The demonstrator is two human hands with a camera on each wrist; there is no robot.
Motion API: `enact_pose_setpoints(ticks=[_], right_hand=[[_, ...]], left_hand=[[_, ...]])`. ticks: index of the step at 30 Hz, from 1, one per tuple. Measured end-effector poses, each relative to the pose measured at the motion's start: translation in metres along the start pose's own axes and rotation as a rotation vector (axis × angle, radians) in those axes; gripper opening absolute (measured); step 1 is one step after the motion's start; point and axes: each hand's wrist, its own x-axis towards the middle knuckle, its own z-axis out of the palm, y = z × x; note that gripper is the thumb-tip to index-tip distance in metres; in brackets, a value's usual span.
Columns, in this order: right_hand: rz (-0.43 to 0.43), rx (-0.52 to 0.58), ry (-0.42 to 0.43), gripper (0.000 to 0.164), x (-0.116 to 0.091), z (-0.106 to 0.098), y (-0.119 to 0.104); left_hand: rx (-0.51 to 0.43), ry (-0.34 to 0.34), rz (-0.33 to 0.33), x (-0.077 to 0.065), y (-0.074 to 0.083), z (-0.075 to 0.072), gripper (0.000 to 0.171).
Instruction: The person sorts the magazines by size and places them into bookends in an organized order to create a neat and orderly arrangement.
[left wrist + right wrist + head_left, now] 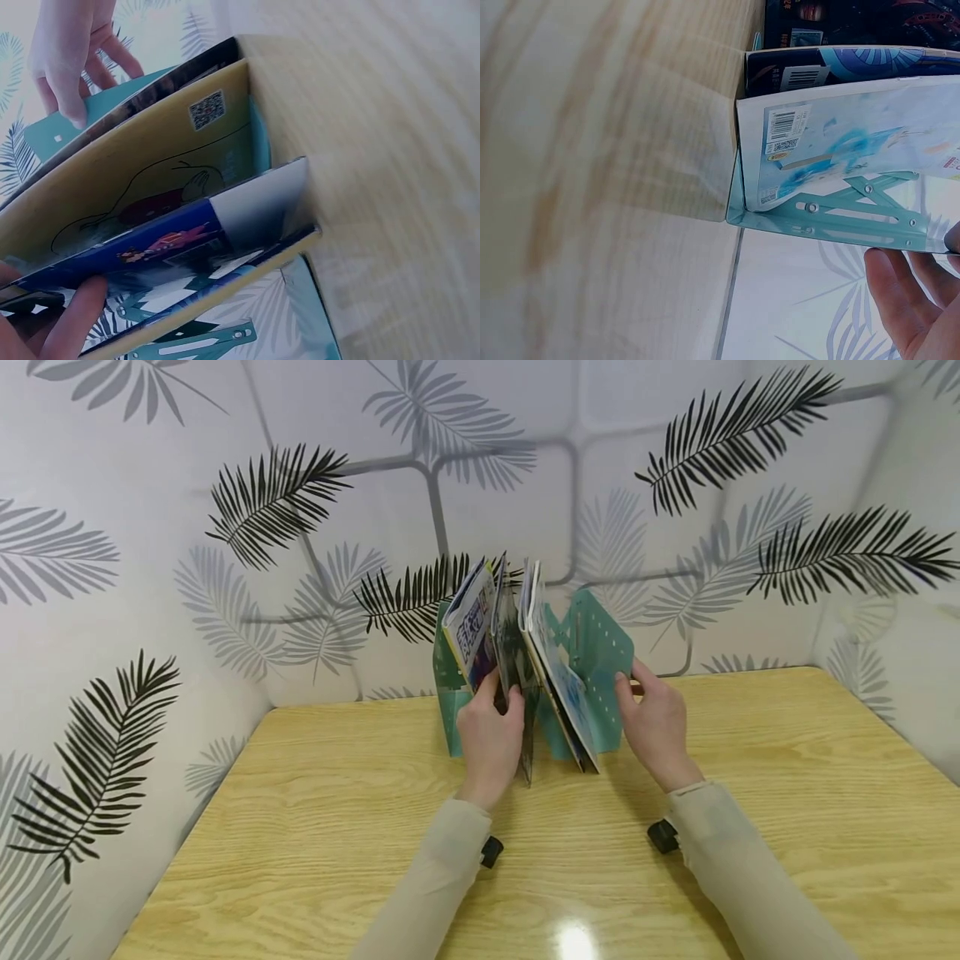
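A teal metal book stand (609,681) with punched end panels stands on the table, several thin books leaning between its ends. My left hand (489,739) pinches a thin dark book (513,647) in the middle, thumb on its right face. Just left of it leans a book with a yellow-edged cover (470,628). Books with pale and blue covers (855,142) tilt toward the right panel. My right hand (658,718) pinches the outer edge of that panel, thumb in front. In the right wrist view, slotted crossing bars (855,210) join the stand's parts.
The wood-grain table (337,827) reaches toward me and out to both sides. Close behind the stand is a wall covering (510,502) with feather-like leaf prints. A black wrist device (663,837) sits under the right sleeve.
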Motion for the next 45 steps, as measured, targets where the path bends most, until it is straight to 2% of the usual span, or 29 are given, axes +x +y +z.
enact_pose_setpoints(ticks=[5, 10, 13, 18, 23, 29, 37, 45], right_hand=[[0.002, 0.005, 0.000, 0.027, -0.001, 0.001, -0.002], [-0.001, 0.011, 0.008, 0.027, 0.000, 0.001, -0.003], [0.001, 0.007, 0.013, 0.027, 0.001, 0.001, -0.002], [0.014, 0.001, 0.007, 0.027, 0.000, 0.001, -0.002], [0.021, 0.005, 0.002, 0.027, -0.001, 0.000, -0.003], [0.013, 0.008, 0.008, 0.026, 0.000, -0.001, -0.003], [0.009, 0.008, -0.001, 0.026, -0.001, -0.001, -0.002], [0.011, 0.001, 0.001, 0.026, 0.000, 0.000, -0.001]], left_hand=[[-0.042, -0.087, 0.003, -0.005, -0.006, -0.009, 0.042], [-0.131, -0.172, 0.048, -0.011, -0.010, -0.019, 0.049], [-0.181, -0.204, 0.073, -0.013, -0.013, -0.024, 0.050], [-0.193, -0.231, 0.057, -0.014, -0.018, -0.029, 0.050], [-0.197, -0.248, 0.043, -0.013, -0.021, -0.033, 0.049], [-0.202, -0.249, 0.058, -0.013, -0.021, -0.033, 0.049], [-0.165, -0.254, 0.065, -0.014, -0.019, -0.031, 0.050], [-0.101, -0.189, 0.130, -0.017, -0.022, -0.031, 0.047]])
